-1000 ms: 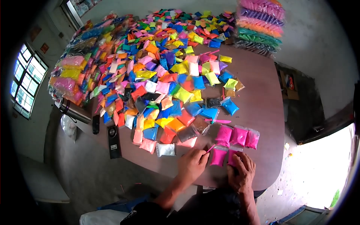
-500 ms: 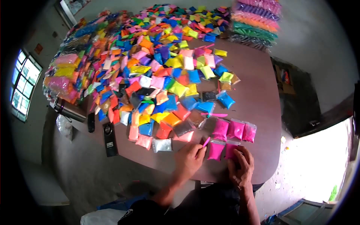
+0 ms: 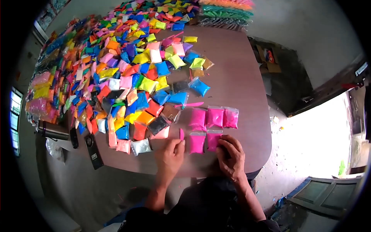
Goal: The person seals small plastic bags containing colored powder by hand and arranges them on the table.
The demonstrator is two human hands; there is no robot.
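My left hand (image 3: 170,157) is closed on a small bright pink plastic stick (image 3: 181,134), shaped like a little knife, whose tip points up. Just right of it lies a pink clay-like packet (image 3: 197,143) in a clear zip bag. My right hand (image 3: 232,157) has its fingers curled against the right edge of a second pink packet (image 3: 213,141), gripping its upper corner. Above these, three more pink packets lie in a row: the left one (image 3: 198,119), the middle one (image 3: 215,116) and the right one (image 3: 231,118). Another pink plastic knife (image 3: 193,104) lies flat above them.
A large heap of colourful packets (image 3: 131,77) covers the left and back of the brown table (image 3: 235,77). Bundled bags (image 3: 226,11) are stacked at the back. A steel flask (image 3: 54,130) and a black box (image 3: 93,152) sit along the left edge.
The view has swung, so the table appears further left and higher. My left hand has drawn slightly away from the pink packets, its stick now more upright. My right hand stays at the same packet.
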